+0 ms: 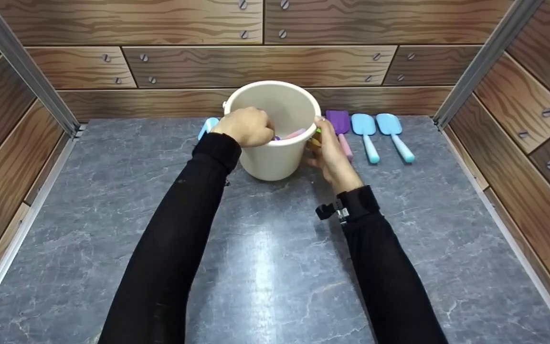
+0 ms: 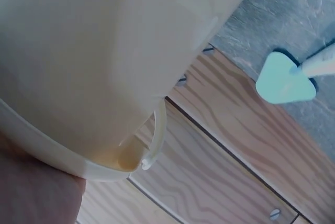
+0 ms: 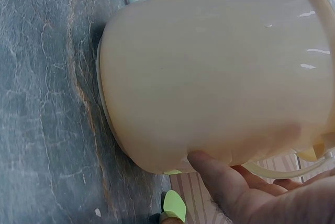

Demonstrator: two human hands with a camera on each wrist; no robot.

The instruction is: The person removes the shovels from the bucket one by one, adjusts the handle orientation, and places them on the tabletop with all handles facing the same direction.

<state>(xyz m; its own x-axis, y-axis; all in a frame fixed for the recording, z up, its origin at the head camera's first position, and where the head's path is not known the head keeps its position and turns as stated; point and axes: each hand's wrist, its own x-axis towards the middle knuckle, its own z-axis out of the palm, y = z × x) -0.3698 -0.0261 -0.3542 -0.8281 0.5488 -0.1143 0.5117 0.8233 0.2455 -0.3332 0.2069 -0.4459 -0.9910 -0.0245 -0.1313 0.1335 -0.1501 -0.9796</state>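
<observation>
A cream bucket (image 1: 275,162) stands upright on the grey floor near the back wall. My left hand (image 1: 246,126) reaches over its near left rim with curled fingers; the fingertips are hidden inside. Beside those fingers a bit of purple shows, and a pink piece (image 1: 295,134) lies in the bucket; whether the hand grips either cannot be seen. With my right hand (image 1: 331,153) I hold the bucket's right side, one finger up at the rim. In the right wrist view a fingertip (image 3: 199,158) presses the bucket wall, other fingers partly behind it.
Right of the bucket lie a purple shovel (image 1: 338,122) with a pink handle and two light blue shovels (image 1: 363,125). Another light blue shovel (image 1: 207,126) lies partly hidden behind my left hand. A green blade (image 3: 174,205) shows by the bucket's base. Wood-patterned walls (image 1: 260,67) enclose the floor.
</observation>
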